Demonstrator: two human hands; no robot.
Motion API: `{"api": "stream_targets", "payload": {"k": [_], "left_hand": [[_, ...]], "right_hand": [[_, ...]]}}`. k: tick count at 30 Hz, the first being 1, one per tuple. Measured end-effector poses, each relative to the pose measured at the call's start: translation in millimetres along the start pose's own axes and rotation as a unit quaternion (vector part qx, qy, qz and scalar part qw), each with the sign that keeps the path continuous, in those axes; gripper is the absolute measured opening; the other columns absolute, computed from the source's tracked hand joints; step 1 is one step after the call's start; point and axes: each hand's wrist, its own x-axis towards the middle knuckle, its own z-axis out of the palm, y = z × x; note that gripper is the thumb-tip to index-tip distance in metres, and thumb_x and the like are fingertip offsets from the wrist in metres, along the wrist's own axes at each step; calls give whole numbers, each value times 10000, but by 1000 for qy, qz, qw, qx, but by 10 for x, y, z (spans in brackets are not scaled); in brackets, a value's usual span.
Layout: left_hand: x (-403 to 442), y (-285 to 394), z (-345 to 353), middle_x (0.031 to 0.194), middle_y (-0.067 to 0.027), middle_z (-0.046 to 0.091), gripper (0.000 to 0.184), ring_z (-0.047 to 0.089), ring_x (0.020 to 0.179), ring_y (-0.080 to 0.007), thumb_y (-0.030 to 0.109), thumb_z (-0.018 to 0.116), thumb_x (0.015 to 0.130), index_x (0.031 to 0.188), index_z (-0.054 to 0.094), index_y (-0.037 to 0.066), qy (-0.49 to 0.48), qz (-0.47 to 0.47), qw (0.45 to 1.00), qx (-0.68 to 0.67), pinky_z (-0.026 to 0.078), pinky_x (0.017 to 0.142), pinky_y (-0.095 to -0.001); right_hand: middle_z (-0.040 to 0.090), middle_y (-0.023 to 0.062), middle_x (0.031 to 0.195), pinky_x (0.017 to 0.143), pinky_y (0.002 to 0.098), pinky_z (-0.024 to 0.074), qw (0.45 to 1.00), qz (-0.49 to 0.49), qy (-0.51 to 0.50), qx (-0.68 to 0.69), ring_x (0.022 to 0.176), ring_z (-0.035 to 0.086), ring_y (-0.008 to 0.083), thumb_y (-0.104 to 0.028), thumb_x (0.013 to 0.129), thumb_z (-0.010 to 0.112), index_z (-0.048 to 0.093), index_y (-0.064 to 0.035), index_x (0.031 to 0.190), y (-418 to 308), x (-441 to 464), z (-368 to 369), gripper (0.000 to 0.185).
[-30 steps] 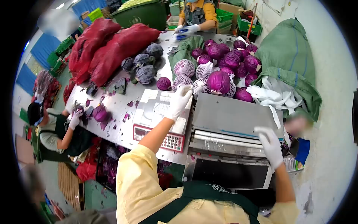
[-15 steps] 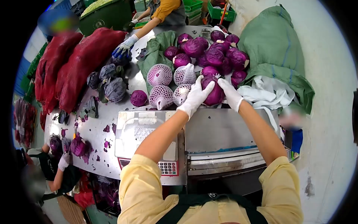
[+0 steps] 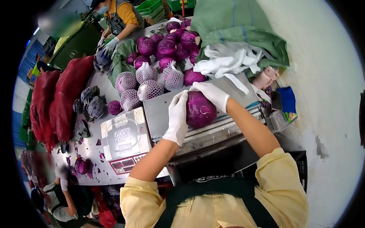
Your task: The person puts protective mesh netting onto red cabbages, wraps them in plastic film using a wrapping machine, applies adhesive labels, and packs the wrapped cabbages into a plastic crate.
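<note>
In the head view, white strips (image 3: 228,59) lie at the mouth of the green sack (image 3: 243,21) at upper right; red sacks (image 3: 71,98) bulge at left, their contents unclear. Mid-frame, your left hand (image 3: 177,117) and right hand (image 3: 213,95) clasp a round, glossy, deep-purple cabbage (image 3: 201,111) between them.

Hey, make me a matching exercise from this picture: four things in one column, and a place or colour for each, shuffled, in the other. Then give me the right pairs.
Things
1. Nearest purple cabbage
2. Digital scale
3. Woven sack
4. Mesh sacks

Places or colours
A. Green, with thin blue stripes
B. Directly left of the film wrapping machine
C. Red, side by side
D. Held between the gloved left hand and right hand

Right pairs
1-D
2-B
3-A
4-C
</note>
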Motion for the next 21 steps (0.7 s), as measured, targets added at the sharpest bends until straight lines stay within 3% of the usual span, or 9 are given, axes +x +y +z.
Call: {"api": "stream_targets", "payload": {"k": [3,5,7,10,13,15,17,19,21], "left_hand": [[50,-8,-24,1076,-62,639,370,570,984,-129,290,586,967,1203,606,6,-82,115,978,154,451,894,-255],[-16,-74,-10,1113,-67,635,349,562,1047,-142,286,552,985,1212,616,29,-129,199,956,175,427,946,-266],[-18,-121,-22,1135,-70,630,331,560,1067,-149,270,547,987,1211,622,38,-147,213,948,186,417,964,-270],[-82,-110,-25,1165,-80,620,306,556,1097,-165,248,537,991,1203,634,50,-155,207,945,198,403,990,-281],[-284,6,17,1151,-79,619,259,568,1077,-157,204,542,985,1170,649,57,-98,230,934,257,420,973,-284],[-487,114,33,1121,-70,625,224,581,1034,-137,156,565,970,1143,651,42,-37,224,951,210,444,935,-273],[-575,115,-30,1107,-62,625,249,589,991,-121,125,606,945,1174,620,27,-29,246,954,172,460,906,-258],[-807,223,14,1179,-98,594,382,575,1048,-140,127,636,928,1282,531,28,-26,240,968,64,452,932,-258],[-1119,360,156,1376,-199,435,694,493,1220,-221,153,693,889,1456,300,71,-57,199,978,17,397,1037,-329]], "right_hand": [[658,164,1042,872,384,465,909,-201,113,-347,934,621,329,-353,904,500,646,-36,1032,-112,-120,-290,372],[635,178,1104,845,427,490,835,-213,167,-479,965,607,388,-384,875,528,652,-61,1041,-216,-187,-693,384],[622,189,1083,899,450,463,719,-199,309,-590,984,600,353,-364,902,530,647,-89,1080,-256,-384,-938,348],[635,169,1015,816,460,496,673,-79,315,-665,930,626,333,-363,890,542,645,-92,1008,23,-295,-1264,313],[650,152,981,739,448,512,658,-79,318,-678,859,643,337,-369,895,542,629,-92,938,193,-280,-1478,294],[677,167,864,670,408,521,698,-187,329,-608,761,654,329,-305,886,560,632,-41,917,94,-541,-1403,275],[676,127,823,616,329,485,863,-223,171,-419,661,632,232,-239,906,525,627,-14,915,-284,-1062,-1182,247],[634,60,766,613,261,433,972,-72,91,-205,678,566,106,-199,917,506,621,4,920,-693,-1735,-819,233],[603,35,742,615,242,421,970,-94,79,-210,686,537,75,-202,923,514,621,4,918,-645,-2056,-707,232]]}}
